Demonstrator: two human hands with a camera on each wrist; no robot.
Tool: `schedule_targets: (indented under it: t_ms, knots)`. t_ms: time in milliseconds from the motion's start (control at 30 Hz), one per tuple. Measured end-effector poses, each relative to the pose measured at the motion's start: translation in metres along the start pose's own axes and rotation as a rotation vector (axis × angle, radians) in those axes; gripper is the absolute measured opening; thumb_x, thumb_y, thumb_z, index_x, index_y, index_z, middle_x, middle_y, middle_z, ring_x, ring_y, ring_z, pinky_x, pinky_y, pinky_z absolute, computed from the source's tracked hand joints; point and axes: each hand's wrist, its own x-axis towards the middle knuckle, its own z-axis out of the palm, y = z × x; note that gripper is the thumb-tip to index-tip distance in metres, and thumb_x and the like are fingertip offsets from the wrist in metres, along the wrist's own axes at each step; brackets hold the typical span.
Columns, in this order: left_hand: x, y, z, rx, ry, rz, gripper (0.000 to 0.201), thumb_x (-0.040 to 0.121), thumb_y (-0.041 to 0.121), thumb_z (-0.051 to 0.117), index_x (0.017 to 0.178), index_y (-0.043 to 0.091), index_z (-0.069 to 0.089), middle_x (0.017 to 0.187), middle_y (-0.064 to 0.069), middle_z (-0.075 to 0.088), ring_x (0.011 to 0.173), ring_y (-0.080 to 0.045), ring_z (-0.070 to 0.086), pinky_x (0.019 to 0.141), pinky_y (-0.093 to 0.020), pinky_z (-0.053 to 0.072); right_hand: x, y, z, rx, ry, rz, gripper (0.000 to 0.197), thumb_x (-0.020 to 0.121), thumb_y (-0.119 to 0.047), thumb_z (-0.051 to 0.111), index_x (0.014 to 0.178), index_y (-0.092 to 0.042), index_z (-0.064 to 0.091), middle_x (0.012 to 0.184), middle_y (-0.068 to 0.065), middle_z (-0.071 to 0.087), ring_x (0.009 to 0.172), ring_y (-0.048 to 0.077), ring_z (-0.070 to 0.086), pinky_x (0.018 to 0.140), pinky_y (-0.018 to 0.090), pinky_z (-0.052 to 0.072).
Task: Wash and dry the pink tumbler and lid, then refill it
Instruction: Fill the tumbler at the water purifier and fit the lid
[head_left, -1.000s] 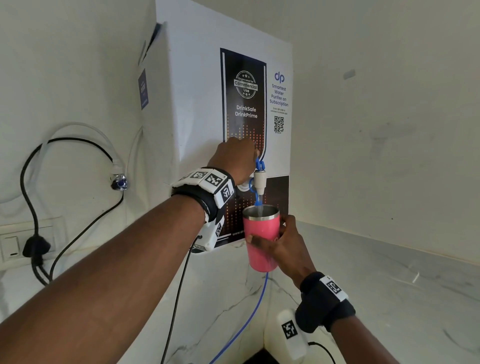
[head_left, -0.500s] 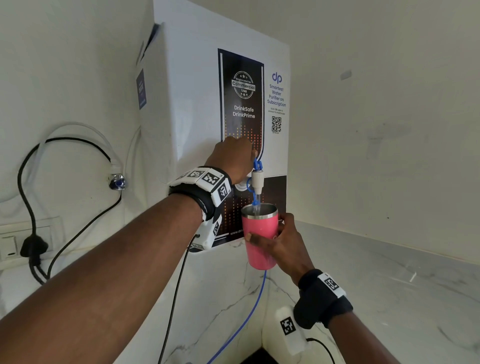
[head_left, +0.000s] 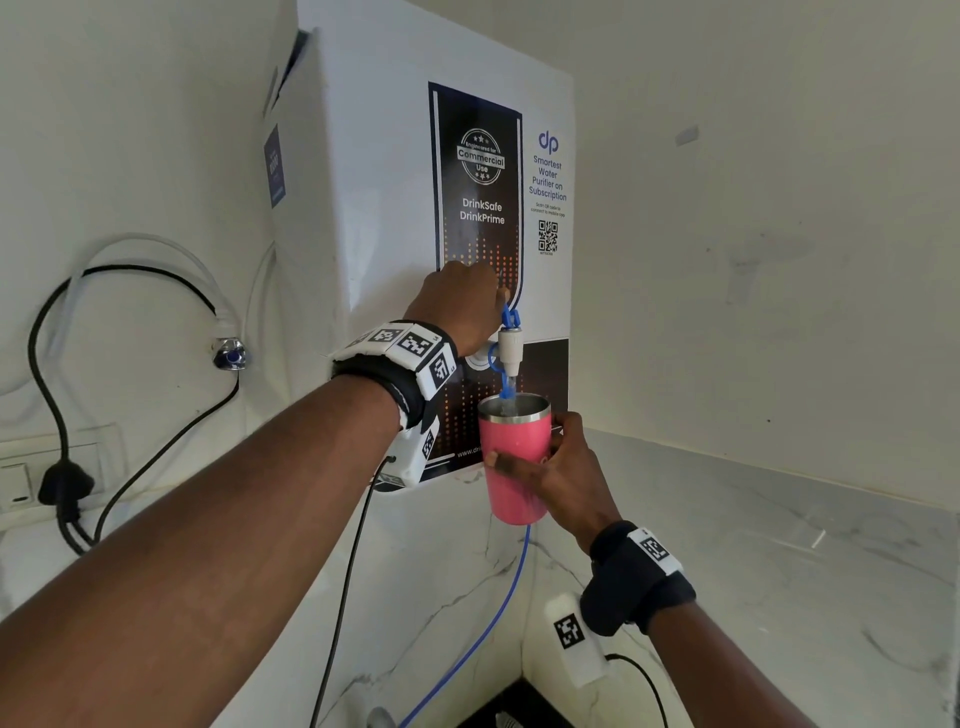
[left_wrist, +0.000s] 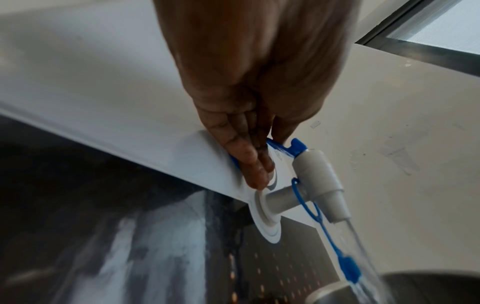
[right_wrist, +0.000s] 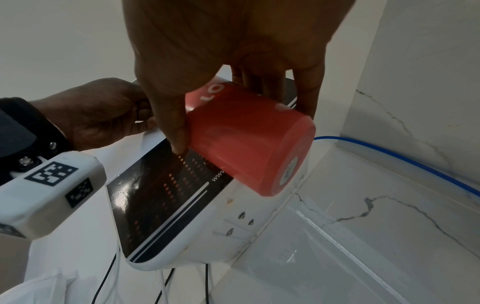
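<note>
White marble counter (head_left: 779, 545) and wall are meeting in a corner, where a wall-mounted DrinkPrime water purifier (head_left: 395, 208) is hanging. A person's right hand (head_left: 561, 478) is wrapping thumb and fingers around the pink tumbler (head_left: 514, 457), holding it upright and lidless in the air directly under the white tap (head_left: 510, 349). Water (left_wrist: 358, 242) is streaming from the spout into the steel-rimmed mouth. Their left hand (head_left: 457, 306) is pinching the tap's blue lever (left_wrist: 285, 149) between thumb and fingers. A blue hose (head_left: 483, 623) is trailing down below the tumbler.
</note>
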Motion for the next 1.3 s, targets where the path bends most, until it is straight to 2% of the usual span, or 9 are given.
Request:
schedule_targets:
  t_ms: [167,233,333,500,567,767,1300]
  knots:
    - [0.0006,-0.0009,0.0008,0.014,0.003,0.011,0.029,0.114,0.031,0.044,0.094,0.012,0.052,0.116,-0.026,0.066,0.112,-0.044,0.062,0.081,-0.038,0.037,-0.0006,0.0009,0.0000,-0.007,-0.006,0.001,0.078,0.072,-0.045,0.091,0.127,-0.030,0.037,0.114,-0.014,0.061,0.098,0.007,0.066,0.074,0.024,0.056]
    - [0.0011,-0.0014,0.0010,0.018,0.006,0.008,0.031,0.114,0.031,0.043,0.097,0.008,0.056,0.116,-0.026,0.066,0.112,-0.044,0.061,0.081,-0.038,0.037,-0.0003,0.0015,0.0001,-0.009,-0.008,0.001,0.077,0.073,-0.044,0.091,0.126,-0.031,0.036,0.113,-0.014,0.061,0.097,0.005,0.065,0.072,0.021,0.054]
    - [0.0019,-0.0007,0.0012,0.030,0.011,0.009,0.037,0.115,0.030,0.042,0.111,0.000,0.063,0.118,-0.026,0.066,0.113,-0.044,0.061,0.082,-0.038,0.035,0.0000,0.0025,-0.0005,-0.009,-0.010,0.002,0.077,0.074,-0.043,0.090,0.126,-0.031,0.036,0.111,-0.018,0.059,0.096,0.004,0.064,0.070,0.018,0.052]
    - [0.0021,-0.0014,0.0019,0.024,0.009,0.008,0.035,0.114,0.031,0.043,0.104,0.003,0.062,0.118,-0.027,0.066,0.114,-0.045,0.061,0.081,-0.038,0.035,-0.0007,0.0045,0.0002,0.005,0.004,-0.003,0.078,0.072,-0.044,0.092,0.127,-0.031,0.038,0.112,-0.017,0.061,0.097,0.006,0.066,0.075,0.025,0.057]
    - [0.0018,-0.0021,0.0024,0.025,0.013,0.006,0.037,0.114,0.032,0.042,0.109,0.001,0.063,0.119,-0.028,0.065,0.114,-0.045,0.060,0.082,-0.038,0.035,-0.0008,0.0053,0.0002,0.013,0.007,-0.002,0.079,0.071,-0.043,0.092,0.127,-0.031,0.038,0.112,-0.017,0.061,0.097,0.007,0.067,0.077,0.027,0.058]
    - [0.0022,-0.0021,0.0026,0.027,0.013,0.004,0.039,0.114,0.032,0.041,0.111,0.001,0.065,0.117,-0.026,0.066,0.114,-0.044,0.061,0.081,-0.039,0.036,-0.0016,0.0051,-0.0004,0.016,0.000,-0.002,0.077,0.073,-0.042,0.091,0.126,-0.031,0.037,0.111,-0.020,0.059,0.096,0.005,0.065,0.072,0.021,0.054]
    - [0.0015,-0.0016,0.0024,0.047,0.018,0.011,0.039,0.114,0.031,0.042,0.112,0.000,0.067,0.114,-0.026,0.068,0.109,-0.044,0.063,0.081,-0.039,0.038,-0.0027,0.0058,0.0000,0.007,-0.006,0.003,0.078,0.073,-0.041,0.091,0.126,-0.032,0.035,0.108,-0.022,0.057,0.092,0.003,0.063,0.068,0.016,0.051]
